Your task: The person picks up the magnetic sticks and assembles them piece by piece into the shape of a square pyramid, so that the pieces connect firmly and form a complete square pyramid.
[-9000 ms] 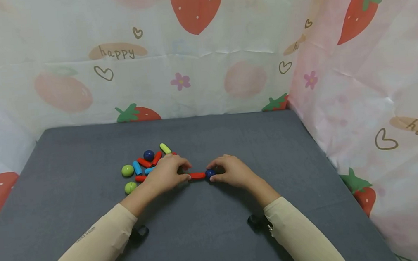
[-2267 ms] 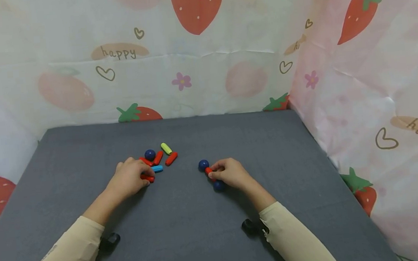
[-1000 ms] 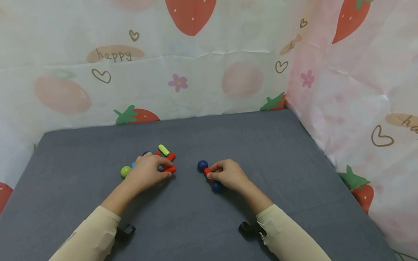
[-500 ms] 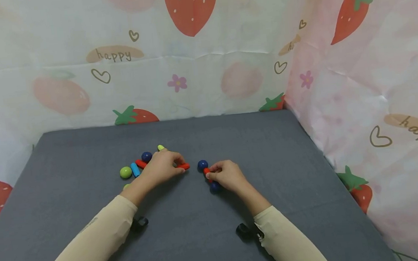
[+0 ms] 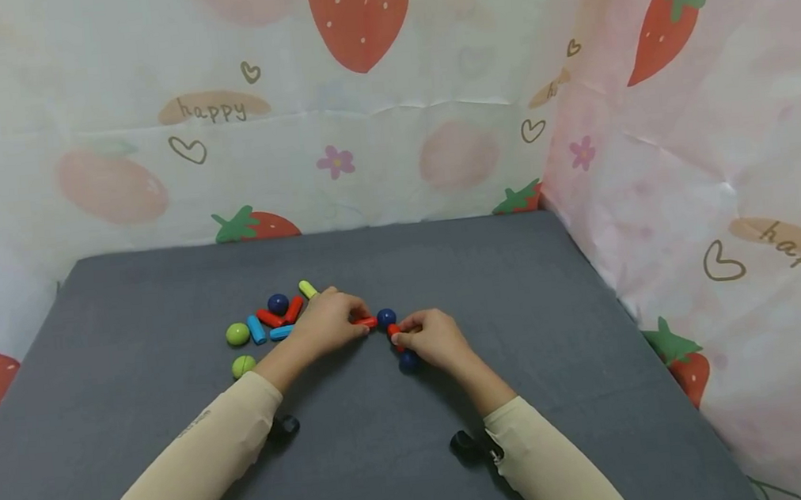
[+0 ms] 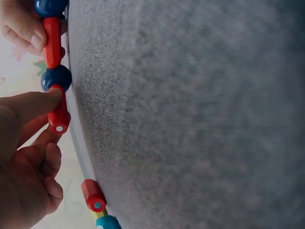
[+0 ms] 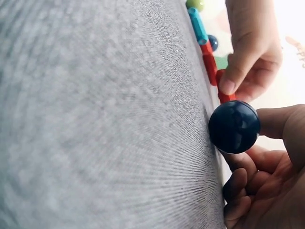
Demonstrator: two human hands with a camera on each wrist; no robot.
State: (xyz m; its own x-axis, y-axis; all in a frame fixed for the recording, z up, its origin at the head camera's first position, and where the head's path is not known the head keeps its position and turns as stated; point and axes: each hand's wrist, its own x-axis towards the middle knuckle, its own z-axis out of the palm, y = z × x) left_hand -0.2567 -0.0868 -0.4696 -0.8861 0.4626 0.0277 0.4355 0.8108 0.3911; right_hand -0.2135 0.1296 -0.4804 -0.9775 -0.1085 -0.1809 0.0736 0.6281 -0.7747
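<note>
My left hand (image 5: 326,321) pinches a red magnetic rod (image 6: 59,117) between thumb and fingers. The rod's far end touches a dark blue ball (image 5: 387,318). A second red rod (image 6: 52,43), pinched by my right hand (image 5: 440,338), runs from that ball to another dark blue ball (image 5: 408,361). The rods and balls form one bent chain just above or on the grey cloth. In the right wrist view the nearer dark blue ball (image 7: 234,127) hides most of the right hand's rod.
Left of the hands lie two green balls (image 5: 238,334), a dark blue ball (image 5: 278,304), red rods (image 5: 270,318), blue rods (image 5: 256,329) and a yellow-green rod (image 5: 308,288). The grey table (image 5: 488,274) meets a printed curtain (image 5: 379,172) at the back.
My left hand has taken a red rod from the left group and carried it right until it meets the upper dark blue ball. My right hand keeps hold of its rod, almost still.
</note>
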